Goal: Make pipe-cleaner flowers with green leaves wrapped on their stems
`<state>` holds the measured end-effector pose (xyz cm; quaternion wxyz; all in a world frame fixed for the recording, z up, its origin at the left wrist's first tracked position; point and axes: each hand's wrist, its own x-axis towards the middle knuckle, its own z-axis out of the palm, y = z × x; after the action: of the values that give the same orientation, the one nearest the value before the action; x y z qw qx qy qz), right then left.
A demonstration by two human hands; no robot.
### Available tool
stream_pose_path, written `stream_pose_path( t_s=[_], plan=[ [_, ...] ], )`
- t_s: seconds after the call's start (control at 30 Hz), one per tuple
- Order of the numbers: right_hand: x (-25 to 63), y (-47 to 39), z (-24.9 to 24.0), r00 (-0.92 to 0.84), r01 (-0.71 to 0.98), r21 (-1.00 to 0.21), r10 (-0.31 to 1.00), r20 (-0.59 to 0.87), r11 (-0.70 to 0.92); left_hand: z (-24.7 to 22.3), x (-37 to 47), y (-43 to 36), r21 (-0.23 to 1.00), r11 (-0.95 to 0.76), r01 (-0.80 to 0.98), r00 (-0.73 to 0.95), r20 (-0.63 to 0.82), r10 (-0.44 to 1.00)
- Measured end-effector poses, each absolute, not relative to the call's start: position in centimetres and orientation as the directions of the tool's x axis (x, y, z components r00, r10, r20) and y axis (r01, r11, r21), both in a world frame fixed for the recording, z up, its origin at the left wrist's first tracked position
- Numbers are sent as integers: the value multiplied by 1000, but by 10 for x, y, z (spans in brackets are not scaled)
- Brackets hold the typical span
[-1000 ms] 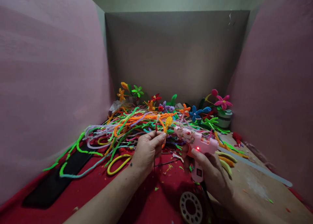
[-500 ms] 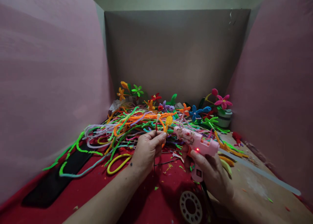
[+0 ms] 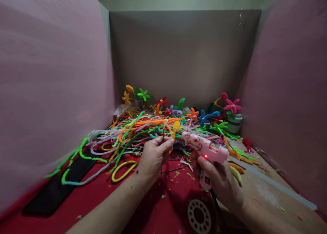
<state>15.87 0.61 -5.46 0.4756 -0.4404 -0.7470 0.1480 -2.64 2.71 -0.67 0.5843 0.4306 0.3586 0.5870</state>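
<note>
My left hand [image 3: 155,155] pinches a thin stem with a pale tip [image 3: 166,122] and a yellow pipe-cleaner petal [image 3: 176,126] between thumb and fingers. The dark lower end of the stem hangs below the hand. Wrapped around its handle, my right hand [image 3: 217,176] holds a pink glue gun [image 3: 204,147] with a red light lit on its side. The gun's nozzle points left, a short way from the yellow petal, apart from it as far as I can see. Behind both hands spreads a tangled heap of coloured pipe cleaners [image 3: 138,128].
Pipe-cleaner flowers [image 3: 233,106] stand along the back, one group in a pale pot [image 3: 234,123]. A black flat object [image 3: 56,189] lies at left on the red cloth [image 3: 107,210]. A white ring with holes [image 3: 199,216] is in front. At right, a translucent strip [image 3: 276,184] crosses a brown board [image 3: 263,193].
Almost nothing differs. Both hands keep their grips, and the glue gun and yellow petal stay in nearly the same place.
</note>
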Motion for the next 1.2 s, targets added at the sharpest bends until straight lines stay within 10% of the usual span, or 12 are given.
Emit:
stream_pose_path(
  t_s=[0.3,0.6,1.2],
  plan=[
    [163,6,-45,-148,588,-500,693,706,636,-6,-27,26,923,-51,-381,46,74,996],
    [153,-1,-31,-18,441,-761,853,522,476,-6,-26,26,917,-45,-397,44,67,997],
    [138,-5,-17,19,295,-888,928,373,351,-5,-26,26,917,-44,-398,36,63,997]
  ],
)
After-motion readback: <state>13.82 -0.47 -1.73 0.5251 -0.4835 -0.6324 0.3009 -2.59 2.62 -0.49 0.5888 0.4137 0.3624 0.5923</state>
